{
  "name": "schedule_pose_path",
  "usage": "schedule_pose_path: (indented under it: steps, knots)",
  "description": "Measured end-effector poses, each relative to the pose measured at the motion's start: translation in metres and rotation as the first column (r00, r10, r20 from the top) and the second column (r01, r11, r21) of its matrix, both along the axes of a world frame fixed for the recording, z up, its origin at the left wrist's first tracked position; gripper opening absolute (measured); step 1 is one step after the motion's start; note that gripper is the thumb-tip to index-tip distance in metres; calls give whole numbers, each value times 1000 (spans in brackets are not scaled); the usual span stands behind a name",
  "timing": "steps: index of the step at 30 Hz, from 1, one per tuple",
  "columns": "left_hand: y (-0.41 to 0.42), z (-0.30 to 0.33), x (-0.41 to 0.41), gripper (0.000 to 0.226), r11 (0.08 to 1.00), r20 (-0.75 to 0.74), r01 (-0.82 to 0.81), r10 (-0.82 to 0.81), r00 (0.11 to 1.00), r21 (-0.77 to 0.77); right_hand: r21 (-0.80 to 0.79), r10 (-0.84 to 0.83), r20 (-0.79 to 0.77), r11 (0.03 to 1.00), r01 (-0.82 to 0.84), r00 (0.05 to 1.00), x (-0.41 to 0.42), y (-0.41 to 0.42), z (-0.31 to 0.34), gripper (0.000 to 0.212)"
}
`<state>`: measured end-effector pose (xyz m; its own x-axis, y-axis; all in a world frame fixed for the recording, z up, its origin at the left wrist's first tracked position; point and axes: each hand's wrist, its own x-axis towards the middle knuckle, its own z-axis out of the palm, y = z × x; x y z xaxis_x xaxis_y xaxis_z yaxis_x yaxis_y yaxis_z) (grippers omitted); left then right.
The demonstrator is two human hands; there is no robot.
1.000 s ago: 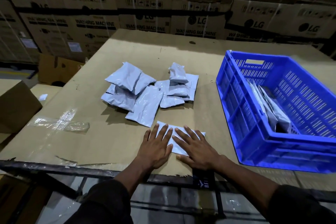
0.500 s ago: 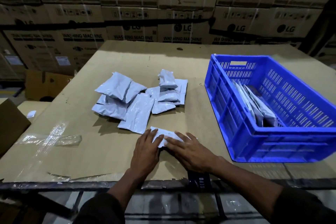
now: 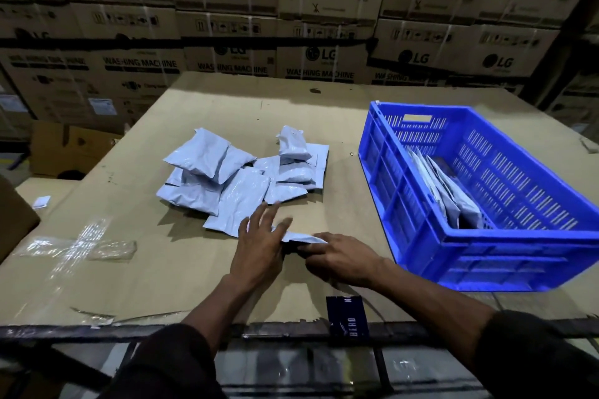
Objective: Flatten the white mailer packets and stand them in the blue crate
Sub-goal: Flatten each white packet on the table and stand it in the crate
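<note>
Now the right hand (image 3: 340,259) pinches the flattened packet (image 3: 303,238) while the left hand (image 3: 259,243) lies open against it; lift it edge-up, then stand it beside those in the blue crate (image 3: 418,236).

White mailer packets (image 3: 240,181) lie heaped left of the blue crate (image 3: 421,230).

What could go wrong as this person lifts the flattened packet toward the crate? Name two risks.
1. The packet is thin and held only at its edge between the left hand and right hand, so it may slip.
2. The packets already in the blue crate lean, and a new one could topple them.
</note>
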<state>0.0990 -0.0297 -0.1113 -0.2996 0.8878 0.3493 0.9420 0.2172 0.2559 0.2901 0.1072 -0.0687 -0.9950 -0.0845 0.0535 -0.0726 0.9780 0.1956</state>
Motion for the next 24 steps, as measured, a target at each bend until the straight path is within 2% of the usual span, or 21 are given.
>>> schedule_pose_path:
  steps: [4,7,9,12,19,24]
  knots:
    - [-11,-6,22,91,973,108,-163,146,983,165,-97,-157,-25,983,154,987,-2,7,0,23]
    - [-18,-29,29,91,983,117,-169,160,980,72,-173,-233,-111,962,212,966,1,15,9,35]
    - [-16,-38,29,84,989,84,-147,148,985,-19,-210,-254,-185,954,214,949,2,19,22,37]
    - [-4,-37,30,72,985,57,-156,160,986,-71,-242,-301,-280,941,237,912,3,29,50,52]
    - [28,-41,46,59,989,-8,-62,62,998,-137,-257,-337,-547,939,230,766,20,64,122,43]
    - [56,-45,71,56,991,4,-18,18,1000,-136,-179,-359,-575,932,315,735,51,102,156,35]
